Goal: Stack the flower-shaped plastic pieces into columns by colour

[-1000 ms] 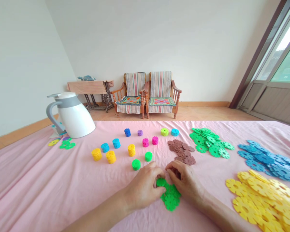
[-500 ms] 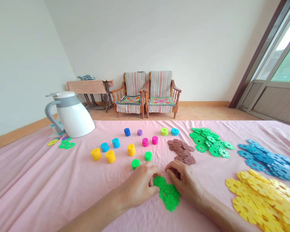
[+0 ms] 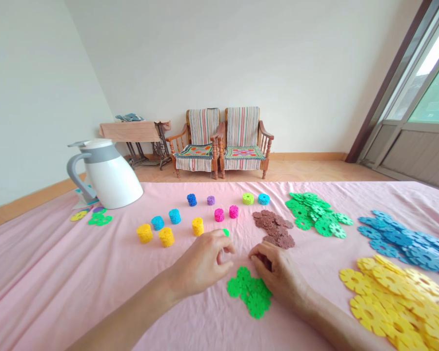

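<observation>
My left hand (image 3: 205, 258) hovers over the cloth, its thumb and curled fingers apart with nothing visible between them. It covers one small green stack and most of another green stack (image 3: 226, 232). To the right, my right hand (image 3: 280, 270) has its fingers pressed together near the cloth; whatever they may hold is hidden. Between and just below the hands lies a loose pile of green flower-shaped discs (image 3: 254, 295), beside my right thumb. A pile of brown discs (image 3: 272, 224) is just beyond my right fingertips.
Yellow stacks (image 3: 166, 237), light blue stacks (image 3: 174, 216) and pink stacks (image 3: 233, 211) stand on the pink cloth (image 3: 124, 287). At right are piles of green discs (image 3: 307, 209), blue discs (image 3: 406, 239) and yellow discs (image 3: 395, 297). A white jug (image 3: 113, 175) stands far left.
My left hand has lifted away from the loose green pile, moving slightly up and left, and its fingers have parted. It now covers the nearer green stack. My right hand has barely moved.
</observation>
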### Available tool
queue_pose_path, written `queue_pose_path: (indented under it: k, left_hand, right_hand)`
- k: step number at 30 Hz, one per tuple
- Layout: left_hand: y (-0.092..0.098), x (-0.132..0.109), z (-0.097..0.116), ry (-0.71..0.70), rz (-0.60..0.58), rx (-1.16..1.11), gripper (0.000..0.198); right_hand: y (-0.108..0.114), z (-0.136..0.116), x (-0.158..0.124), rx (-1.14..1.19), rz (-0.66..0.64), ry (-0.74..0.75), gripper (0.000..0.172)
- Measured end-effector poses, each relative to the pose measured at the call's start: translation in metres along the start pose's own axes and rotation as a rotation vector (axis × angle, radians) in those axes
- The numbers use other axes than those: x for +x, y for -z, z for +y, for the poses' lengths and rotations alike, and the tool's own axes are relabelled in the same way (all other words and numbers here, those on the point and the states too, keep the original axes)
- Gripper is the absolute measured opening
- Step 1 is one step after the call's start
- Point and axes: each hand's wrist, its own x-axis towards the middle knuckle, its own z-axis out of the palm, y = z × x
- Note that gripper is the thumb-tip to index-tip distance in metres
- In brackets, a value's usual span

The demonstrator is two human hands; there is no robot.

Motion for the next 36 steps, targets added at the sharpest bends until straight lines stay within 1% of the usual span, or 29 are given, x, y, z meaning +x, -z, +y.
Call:
queue_pose_path:
  k: [3,5,8,11,14,16,18,20,23,25,29,36]
  left_hand:
    - [-0.003,-0.009,0.001,-0.009,-0.11,-0.013,0.022]
    - [-0.01,-0.015,0.002,-0.003,-0.136,-0.024,0.02]
    - [-0.019,-0.021,0.003,0.018,-0.121,-0.031,0.013]
    - [-0.026,-0.026,0.005,0.028,-0.104,-0.017,0.013]
    - [-0.03,-0.029,0.007,0.023,-0.082,0.014,0.013]
    - [-0.028,-0.028,0.008,0.01,-0.071,0.035,0.013]
    - [-0.022,-0.023,0.007,0.002,-0.042,0.053,0.013]
    - [-0.011,-0.014,0.003,0.004,0.03,0.072,0.013]
    - [0.006,0.005,-0.009,0.008,0.124,0.088,0.017]
    - [0.011,0.017,-0.017,0.027,0.166,0.117,0.019]
    - [0.009,0.032,-0.028,0.058,0.159,0.176,0.019]
    - [0.001,0.039,-0.03,0.069,0.131,0.211,0.013]
  right_hand:
    - [0.0,0.0,0.0,0.002,0.005,-0.003,0.018]
    - [0.0,-0.001,0.0,-0.001,0.002,-0.003,0.018]
    - [0.0,0.0,0.001,-0.003,0.001,-0.003,0.017]
    - [-0.001,0.0,0.001,-0.003,-0.001,-0.001,0.018]
    - [-0.001,0.0,0.0,-0.002,0.0,-0.001,0.017]
    - [-0.001,0.0,0.0,-0.004,0.0,-0.006,0.017]
    - [-0.001,0.0,0.0,-0.004,-0.003,-0.007,0.017]
    - [-0.001,0.001,0.0,-0.004,-0.009,-0.008,0.017]
    - [-0.001,0.001,0.0,-0.002,-0.016,-0.015,0.017]
    - [-0.001,0.001,0.0,0.002,-0.018,-0.022,0.017]
    - [-0.001,0.0,0.0,0.011,-0.019,-0.029,0.017]
    - [-0.001,0.0,0.0,0.008,-0.019,-0.026,0.018]
